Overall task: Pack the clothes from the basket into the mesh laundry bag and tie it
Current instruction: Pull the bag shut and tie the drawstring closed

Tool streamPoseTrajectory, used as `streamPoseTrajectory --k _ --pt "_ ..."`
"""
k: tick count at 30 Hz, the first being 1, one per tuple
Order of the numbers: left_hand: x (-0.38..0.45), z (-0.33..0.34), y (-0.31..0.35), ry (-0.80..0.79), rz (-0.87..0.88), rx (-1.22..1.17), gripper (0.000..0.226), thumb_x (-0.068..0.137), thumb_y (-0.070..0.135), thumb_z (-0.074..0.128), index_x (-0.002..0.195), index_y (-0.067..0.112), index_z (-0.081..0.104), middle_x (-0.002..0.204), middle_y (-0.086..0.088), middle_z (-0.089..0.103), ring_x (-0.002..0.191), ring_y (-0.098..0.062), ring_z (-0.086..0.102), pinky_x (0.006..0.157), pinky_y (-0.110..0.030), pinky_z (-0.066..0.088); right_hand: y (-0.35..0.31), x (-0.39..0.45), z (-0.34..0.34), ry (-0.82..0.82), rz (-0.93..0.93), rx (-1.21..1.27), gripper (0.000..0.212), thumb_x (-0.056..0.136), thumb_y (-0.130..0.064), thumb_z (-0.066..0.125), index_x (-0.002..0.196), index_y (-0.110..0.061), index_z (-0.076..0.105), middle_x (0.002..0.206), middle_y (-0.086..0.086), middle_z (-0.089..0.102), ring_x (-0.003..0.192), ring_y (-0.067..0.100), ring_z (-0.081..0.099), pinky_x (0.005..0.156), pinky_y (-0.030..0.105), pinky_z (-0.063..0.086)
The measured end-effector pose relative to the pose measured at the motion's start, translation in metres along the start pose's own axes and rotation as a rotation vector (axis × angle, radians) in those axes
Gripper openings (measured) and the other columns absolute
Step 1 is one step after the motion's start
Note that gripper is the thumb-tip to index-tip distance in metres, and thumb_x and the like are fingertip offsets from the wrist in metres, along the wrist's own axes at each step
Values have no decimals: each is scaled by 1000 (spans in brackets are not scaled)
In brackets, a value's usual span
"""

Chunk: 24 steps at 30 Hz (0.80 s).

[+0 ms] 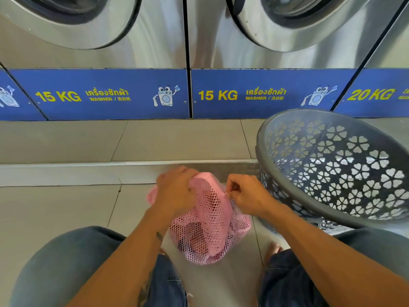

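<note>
Tying step: left hand grips the bag neck, right hand pinches its cord (basket looks empty); next, knot it.

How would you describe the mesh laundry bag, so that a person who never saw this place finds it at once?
Start at the two washers marked 15 KG, then come down to the floor tiles before them. Left of the tilted grey basket, both hands grip the mesh laundry bag at its top. It is the only pink, netted thing here.
</note>
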<state>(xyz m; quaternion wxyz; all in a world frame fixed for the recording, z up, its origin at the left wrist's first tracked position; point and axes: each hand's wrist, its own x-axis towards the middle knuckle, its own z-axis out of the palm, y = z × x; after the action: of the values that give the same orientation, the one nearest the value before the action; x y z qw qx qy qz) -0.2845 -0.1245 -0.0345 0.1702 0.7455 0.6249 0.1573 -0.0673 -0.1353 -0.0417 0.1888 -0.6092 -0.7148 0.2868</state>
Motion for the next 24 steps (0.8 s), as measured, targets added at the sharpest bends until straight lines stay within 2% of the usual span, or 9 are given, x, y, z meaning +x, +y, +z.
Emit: streamPoseTrajectory --k 3,6,7,10,13,15,19,22,24 --pt "-8 17 16 -56 194 83 52 91 25 54 141 30 43 139 9 48 133 -18 40 116 -49 21 -9 1 -1 21 -26 46 22 78 1 61 75 -21 64 74 -8 70 74 9 66 72 39 57" --pt "-10 21 23 -2 204 31 75 91 20 55 155 27 17 149 2 39 134 -21 39 115 -43 25 -13 0 -1 11 -45 64 21 78 1 65 74 -20 64 74 -7 70 74 9 66 73 37 57" --pt "-10 21 23 41 204 16 78 91 18 56 156 27 14 151 1 36 135 -21 38 115 -43 28 -12 0 -2 13 -45 58 19 78 -1 67 74 -19 64 74 -8 69 74 9 65 73 37 56" --pt "-9 21 19 93 251 39 63 93 16 54 150 30 32 154 3 31 138 -20 32 116 -41 25 -7 1 -2 27 -24 46 15 78 -5 71 75 -18 65 73 -9 70 74 10 66 73 38 56" --pt "-10 26 15 44 300 69 41 92 15 52 131 29 55 147 6 43 135 -20 38 113 -39 25 -7 1 -1 39 -1 47 21 78 -4 72 72 -23 65 71 -9 70 70 7 66 70 34 57" --pt "-9 30 11 16 269 75 36 92 18 52 125 31 55 141 9 49 133 -19 42 113 -39 25 -9 0 -1 34 1 44 27 79 -4 71 69 -27 63 70 -9 70 69 6 66 68 33 57" --pt "-8 35 6 -60 246 129 49 96 26 49 143 39 40 138 9 50 130 -19 42 113 -43 28 -11 -1 -1 38 -5 43 31 81 -7 73 67 -32 61 71 -10 69 70 6 66 68 33 58" --pt "-11 38 9 -57 297 139 31 97 29 45 124 35 60 105 9 51 106 -17 50 101 -45 38 -12 -2 -3 26 4 49 30 82 -7 74 68 -31 61 71 -9 69 70 7 65 67 32 58" --pt "-7 37 8 -16 259 138 28 98 29 45 113 32 69 94 10 53 95 -17 56 95 -44 42 -13 -4 -2 3 7 56 29 83 -8 75 69 -30 62 71 -9 69 69 6 65 65 29 57"
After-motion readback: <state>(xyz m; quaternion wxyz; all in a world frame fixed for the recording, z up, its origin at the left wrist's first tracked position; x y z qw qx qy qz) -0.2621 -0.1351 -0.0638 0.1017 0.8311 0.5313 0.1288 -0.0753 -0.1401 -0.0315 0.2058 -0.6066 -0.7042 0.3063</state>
